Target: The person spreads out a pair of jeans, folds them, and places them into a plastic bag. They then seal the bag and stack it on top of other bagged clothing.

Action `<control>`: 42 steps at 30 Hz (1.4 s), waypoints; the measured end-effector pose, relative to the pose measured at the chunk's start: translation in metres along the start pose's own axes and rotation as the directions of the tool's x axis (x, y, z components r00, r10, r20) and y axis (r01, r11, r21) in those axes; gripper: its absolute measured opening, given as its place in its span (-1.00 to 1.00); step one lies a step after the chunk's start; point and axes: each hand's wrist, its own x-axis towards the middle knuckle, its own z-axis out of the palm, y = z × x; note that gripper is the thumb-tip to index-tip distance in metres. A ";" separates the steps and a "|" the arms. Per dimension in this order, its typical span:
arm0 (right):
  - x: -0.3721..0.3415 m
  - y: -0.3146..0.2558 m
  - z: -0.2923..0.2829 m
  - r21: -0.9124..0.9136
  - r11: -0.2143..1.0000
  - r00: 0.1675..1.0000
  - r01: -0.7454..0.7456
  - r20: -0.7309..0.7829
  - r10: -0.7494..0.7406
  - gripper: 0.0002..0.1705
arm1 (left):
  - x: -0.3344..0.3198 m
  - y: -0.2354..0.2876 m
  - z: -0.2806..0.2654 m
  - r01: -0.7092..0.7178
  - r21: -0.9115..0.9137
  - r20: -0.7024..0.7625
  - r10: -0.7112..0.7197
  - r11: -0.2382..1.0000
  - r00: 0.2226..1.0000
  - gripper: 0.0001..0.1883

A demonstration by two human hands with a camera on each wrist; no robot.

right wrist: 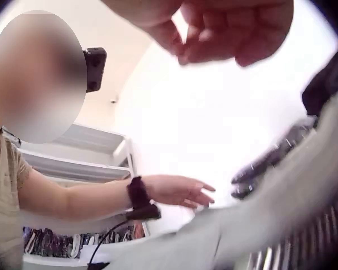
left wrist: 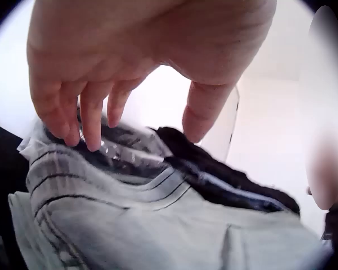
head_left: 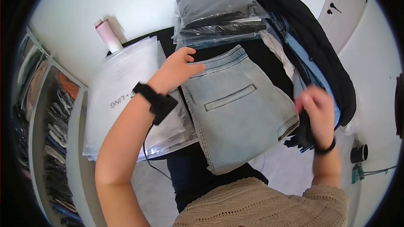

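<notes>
Light blue denim with an elastic waistband (head_left: 240, 113) lies folded on a black surface, a welt pocket facing up. My left hand (head_left: 179, 69) is over the left end of the waistband, its fingers loosely bent; in the left wrist view the hand (left wrist: 140, 73) hangs above the waistband (left wrist: 112, 185) with thumb and fingers apart. At the right edge of the denim, by the stitched hem, my right hand (head_left: 317, 111) is blurred. The right wrist view shows that hand (right wrist: 225, 28) with bent fingers above the denim (right wrist: 270, 202), holding nothing visible.
Clear plastic bags (head_left: 126, 96) lie left of the denim. Behind it are stacked bagged garments (head_left: 219, 10), and a pink and white bottle (head_left: 108, 35) stands back left. Dark and blue clothes (head_left: 320, 50) are heaped at the right. Shelves of clothes (head_left: 59, 130) stand far left.
</notes>
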 end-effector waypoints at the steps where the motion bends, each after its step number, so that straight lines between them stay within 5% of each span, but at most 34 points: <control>1: -0.030 0.007 0.002 -0.066 0.992 0.982 -0.110 -0.159 0.099 -0.61 | 0.014 -0.008 0.006 -0.001 -0.014 -0.001 0.001 1.000 1.000 -0.30; 2: -0.057 0.027 0.015 0.174 0.962 0.906 -0.210 -0.335 0.258 -0.53 | 0.029 -0.017 0.014 0.025 0.144 0.045 -0.032 0.989 0.998 -0.17; 4: -0.105 0.057 0.037 0.299 0.894 0.768 -0.333 -0.465 0.441 -0.52 | 0.053 -0.031 0.027 0.060 0.314 0.140 -0.109 0.947 0.984 0.09; 5: -0.125 0.072 0.047 0.391 0.837 0.732 -0.383 -0.424 0.533 -0.57 | 0.061 -0.034 0.029 0.057 0.309 0.148 -0.107 0.949 0.983 0.09; 7: -0.151 0.088 0.070 0.540 0.720 0.788 -0.436 -0.158 0.595 -0.69 | 0.073 -0.036 0.032 0.108 0.409 0.239 -0.221 0.906 0.946 0.08; 8: -0.157 0.090 0.080 0.608 0.540 0.691 -0.582 0.021 0.723 -0.63 | 0.075 -0.037 0.033 0.127 0.421 0.243 -0.246 0.898 0.938 0.09; 9: -0.154 0.085 0.085 0.622 0.419 0.667 -0.662 0.232 0.708 -0.38 | 0.077 -0.036 0.033 0.117 0.428 0.259 -0.245 0.896 0.934 0.09; 11: -0.152 0.093 0.101 0.783 0.257 0.755 -0.566 0.367 0.544 -0.13 | 0.082 -0.033 0.029 0.146 0.430 0.320 -0.301 0.891 0.898 0.10; 15: -0.137 0.091 0.102 0.803 0.239 0.818 -0.546 0.450 0.359 -0.03 | 0.077 -0.031 0.030 0.190 0.383 0.276 -0.309 0.904 0.910 0.10; 17: -0.131 0.080 0.096 0.764 0.170 0.753 -0.623 0.526 0.395 -0.12 | 0.074 -0.029 0.030 0.192 0.320 0.260 -0.281 0.928 0.924 0.05; 20: -0.123 0.066 0.094 0.767 0.253 0.758 -0.589 0.417 0.501 -0.21 | 0.078 -0.033 0.031 0.183 0.163 0.270 -0.222 0.969 0.937 -0.11; 25: -0.092 0.060 0.048 0.882 0.209 0.794 -0.423 0.249 0.555 -0.44 | 0.051 -0.018 0.025 0.119 -0.013 0.176 -0.115 0.993 0.978 -0.45; 27: -0.065 0.060 0.026 0.853 0.336 0.799 -0.398 0.144 0.583 -0.45 | 0.027 0.004 0.014 0.223 -0.491 0.196 -0.143 0.842 0.970 -0.40; 31: -0.003 0.052 -0.019 0.784 0.522 0.874 -0.337 0.054 0.484 -0.53 | -0.029 0.030 -0.001 0.204 -0.746 0.080 -0.219 0.634 0.972 -0.56; 35: 0.042 0.096 -0.037 0.686 0.559 0.870 -0.466 0.244 0.428 -0.61 | -0.092 0.030 0.013 0.267 -0.776 0.145 -0.251 0.572 0.957 -0.60; 39: 0.040 0.135 -0.023 0.210 0.709 0.689 -0.674 0.526 0.499 -0.48 | -0.121 -0.020 0.050 0.506 -0.588 0.299 -0.411 0.631 0.861 -0.61; 42: 0.031 0.115 -0.026 0.112 0.720 0.670 -0.685 0.484 0.562 -0.41 | -0.129 -0.036 0.068 0.532 -0.604 0.304 -0.446 0.593 0.842 -0.52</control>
